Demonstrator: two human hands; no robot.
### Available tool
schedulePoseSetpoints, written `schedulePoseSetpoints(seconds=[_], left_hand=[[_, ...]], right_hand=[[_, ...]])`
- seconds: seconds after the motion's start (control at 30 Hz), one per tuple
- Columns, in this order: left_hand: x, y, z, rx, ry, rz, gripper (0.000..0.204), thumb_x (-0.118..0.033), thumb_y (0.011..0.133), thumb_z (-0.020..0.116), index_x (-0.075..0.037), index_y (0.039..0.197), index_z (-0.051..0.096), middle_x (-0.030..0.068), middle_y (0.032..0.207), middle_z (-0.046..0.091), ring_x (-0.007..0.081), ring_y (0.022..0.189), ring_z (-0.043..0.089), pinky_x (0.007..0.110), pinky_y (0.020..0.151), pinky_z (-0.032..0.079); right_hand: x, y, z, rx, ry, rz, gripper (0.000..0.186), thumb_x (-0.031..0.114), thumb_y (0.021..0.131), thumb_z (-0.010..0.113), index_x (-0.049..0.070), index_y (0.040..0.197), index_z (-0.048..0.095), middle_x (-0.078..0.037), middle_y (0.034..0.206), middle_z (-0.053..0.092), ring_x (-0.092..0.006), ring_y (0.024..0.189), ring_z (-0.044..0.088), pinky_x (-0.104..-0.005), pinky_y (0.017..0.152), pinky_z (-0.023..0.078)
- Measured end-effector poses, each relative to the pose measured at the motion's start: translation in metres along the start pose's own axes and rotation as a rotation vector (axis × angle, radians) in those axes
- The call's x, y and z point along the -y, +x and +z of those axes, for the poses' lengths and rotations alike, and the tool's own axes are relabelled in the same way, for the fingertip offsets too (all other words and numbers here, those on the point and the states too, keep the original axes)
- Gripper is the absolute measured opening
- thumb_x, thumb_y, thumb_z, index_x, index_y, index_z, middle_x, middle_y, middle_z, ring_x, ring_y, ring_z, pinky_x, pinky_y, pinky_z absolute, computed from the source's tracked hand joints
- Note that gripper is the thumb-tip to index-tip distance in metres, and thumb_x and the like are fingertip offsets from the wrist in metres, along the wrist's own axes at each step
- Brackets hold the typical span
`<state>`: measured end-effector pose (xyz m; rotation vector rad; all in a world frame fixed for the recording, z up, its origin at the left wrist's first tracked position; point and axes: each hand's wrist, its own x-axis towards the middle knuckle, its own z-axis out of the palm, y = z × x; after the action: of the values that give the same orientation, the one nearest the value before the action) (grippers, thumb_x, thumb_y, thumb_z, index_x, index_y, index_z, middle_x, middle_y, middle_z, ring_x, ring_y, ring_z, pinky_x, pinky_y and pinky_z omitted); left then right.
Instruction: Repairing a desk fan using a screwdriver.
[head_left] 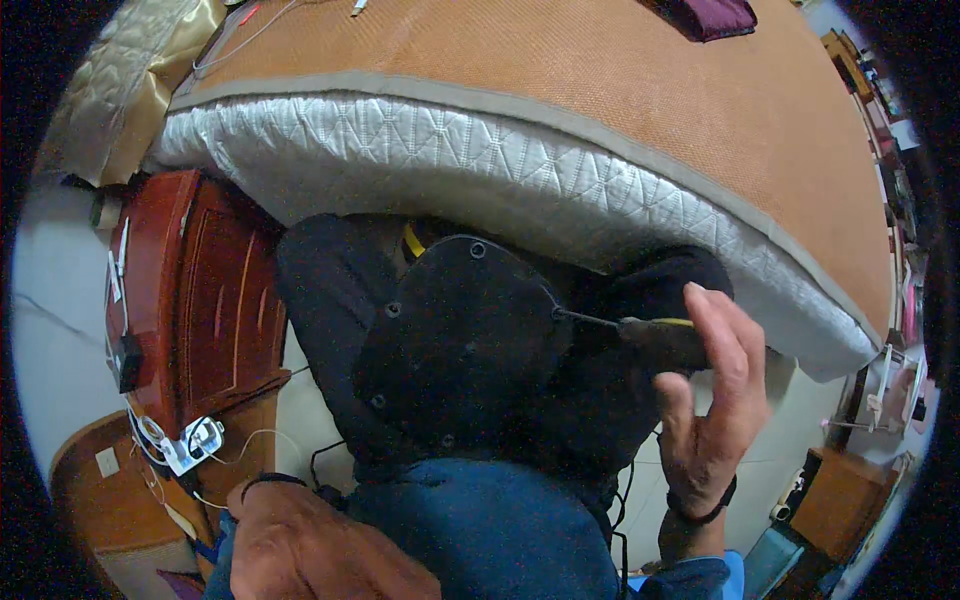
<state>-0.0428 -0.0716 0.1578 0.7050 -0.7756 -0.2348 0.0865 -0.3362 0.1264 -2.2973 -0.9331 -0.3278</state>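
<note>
A black rounded panel or cover (465,330) lies across my lap, with several round screw holes near its edge. A screwdriver (665,342) with a dark handle and a yellow stripe points left, its thin shaft meeting the hole at the panel's right edge. My right hand (718,385) is curled about the handle's end, thumb below and fingers above. At the lower left, my left hand (320,550) is back up near my body, away from the panel; its fingers are mostly hidden. A yellow curved piece (413,241) peeks out at the panel's upper left.
Beyond my knees stands a bed with a white quilted mattress (400,140) and an orange-brown mat (560,70). A red-brown drawer cabinet (215,300) is close on the left, with a white power strip (195,445) and cables beside it. A wooden box (840,500) sits at the right.
</note>
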Motion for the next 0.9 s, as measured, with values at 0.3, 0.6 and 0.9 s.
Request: schedulePoseSetpoints(seconds=[0.3, 0.6, 0.9], left_hand=[[-0.003, 0.003, 0.015, 0.004, 0.054, 0.004, 0.016, -0.006, 0.098, 0.068, -0.006, 0.108, 0.08, 0.0115, 0.123, 0.073, 0.0235, 0.099, 0.065, 0.033, 0.078, 0.055], [0.003, 0.003, 0.009, -0.018, 0.078, -0.037, 0.022, -0.008, 0.097, 0.067, -0.004, 0.117, 0.074, 0.0105, 0.119, 0.072, 0.0224, 0.099, 0.066, 0.032, 0.082, 0.055], [0.07, -0.017, -0.062, -0.494, 0.865, -0.642, 0.035, -0.009, 0.095, 0.068, -0.002, 0.128, 0.066, 0.0076, 0.112, 0.072, 0.0165, 0.096, 0.066, 0.029, 0.084, 0.053]], right_hand=[[0.0, -0.004, 0.007, -0.073, 0.233, 0.073, 0.049, -0.006, 0.084, 0.073, 0.005, 0.132, 0.067, -0.017, 0.122, 0.067, -0.0313, 0.107, 0.067, -0.0391, 0.097, 0.054], [-0.002, -0.007, 0.006, -0.04, 0.155, 0.04, 0.05, -0.013, 0.077, 0.071, 0.005, 0.123, 0.068, -0.018, 0.118, 0.07, -0.0323, 0.11, 0.068, -0.041, 0.095, 0.055], [0.005, -0.002, 0.005, -0.035, 0.167, -0.032, 0.045, -0.016, 0.077, 0.065, 0.003, 0.117, 0.067, -0.019, 0.119, 0.071, -0.0346, 0.106, 0.069, -0.0427, 0.093, 0.056]])
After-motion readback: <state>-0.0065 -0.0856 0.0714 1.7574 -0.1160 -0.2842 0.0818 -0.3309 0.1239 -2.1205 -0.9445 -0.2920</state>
